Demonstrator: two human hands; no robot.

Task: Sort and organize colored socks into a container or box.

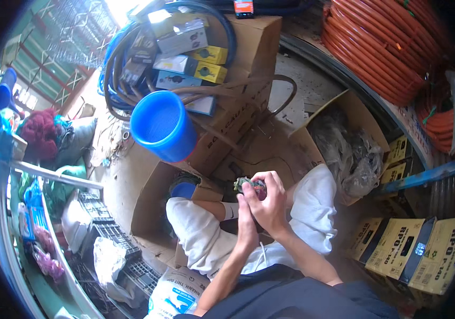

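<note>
In front of my lap, both hands close around a small bundle of what looks like green and red cord or netting. My left hand presses on it from the left with the thumb and fingers near its green tip. Wrapped over its top and right side is my right hand. Fingers cover much of the bundle, so its exact kind is unclear. Left of my knee stands an open cardboard box with dark green stuff and a blue container inside. A blue plastic bucket sits beyond it.
Behind the bucket, a large carton carries coiled hoses and small product boxes. At right are a box of clear plastic bags, orange hose coils and printed cartons. Black plastic crates and a printed sack lie left.
</note>
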